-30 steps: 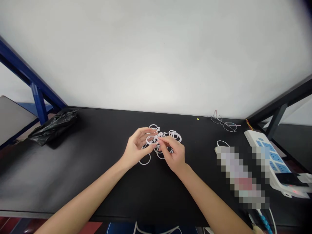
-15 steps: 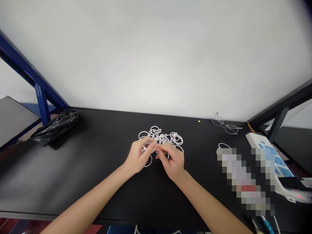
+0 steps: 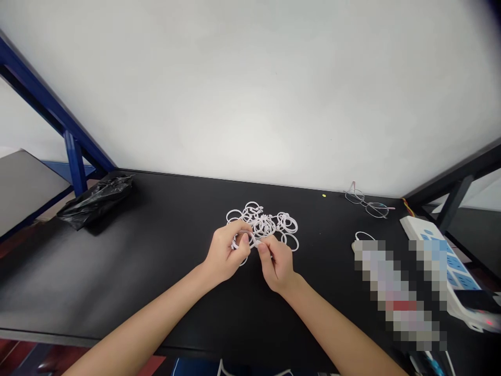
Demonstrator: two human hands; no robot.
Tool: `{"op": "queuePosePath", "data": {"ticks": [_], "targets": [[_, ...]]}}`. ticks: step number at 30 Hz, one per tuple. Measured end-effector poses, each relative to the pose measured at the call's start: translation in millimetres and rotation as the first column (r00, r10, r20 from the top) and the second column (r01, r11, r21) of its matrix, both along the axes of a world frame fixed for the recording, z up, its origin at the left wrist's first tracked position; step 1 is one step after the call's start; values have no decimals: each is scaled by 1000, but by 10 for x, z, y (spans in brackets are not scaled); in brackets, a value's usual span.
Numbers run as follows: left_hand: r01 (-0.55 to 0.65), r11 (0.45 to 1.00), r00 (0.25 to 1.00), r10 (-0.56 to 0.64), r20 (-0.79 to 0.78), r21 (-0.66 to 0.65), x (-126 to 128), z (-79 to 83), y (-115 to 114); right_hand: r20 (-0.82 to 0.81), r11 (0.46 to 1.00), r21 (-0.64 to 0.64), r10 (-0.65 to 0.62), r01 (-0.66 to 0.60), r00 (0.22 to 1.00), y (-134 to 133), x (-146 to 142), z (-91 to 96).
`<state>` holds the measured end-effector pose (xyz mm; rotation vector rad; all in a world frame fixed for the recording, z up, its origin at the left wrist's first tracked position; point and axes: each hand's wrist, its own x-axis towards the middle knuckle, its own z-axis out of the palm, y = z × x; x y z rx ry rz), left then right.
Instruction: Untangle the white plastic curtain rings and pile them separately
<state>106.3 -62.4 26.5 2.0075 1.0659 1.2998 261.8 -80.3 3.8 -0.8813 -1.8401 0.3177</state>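
Hands (image 3: 224,254) now farther back; left fingers (image 3: 239,225) more curled; more white rings (image 3: 264,224) visible

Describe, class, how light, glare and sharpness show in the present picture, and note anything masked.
Head view: the wall is brightest around its middle, dimmer toward the edges; head view: a pale sheen lies on the table's left part; head view: pixel blocks mask something beyond the right hand; head view: the rings read as loops, finer detail too small to tell.
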Motion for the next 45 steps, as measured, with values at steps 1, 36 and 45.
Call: {"op": "queuePosePath", "data": {"ticks": [1,36,45], "targets": [[5,1000,1000,-5,8,-10,1,3,-3,8,1000,9,0,0,1000,0,-5,6],[50,980,979,-11,203,-190,35,-48,-46,-8,996,-34,79,-80,997,-56,-60,-15],[58,984,979,-23,203,-169,38,-44,-44,-12,995,-63,78,-78,997,-57,-66,-8]]}}
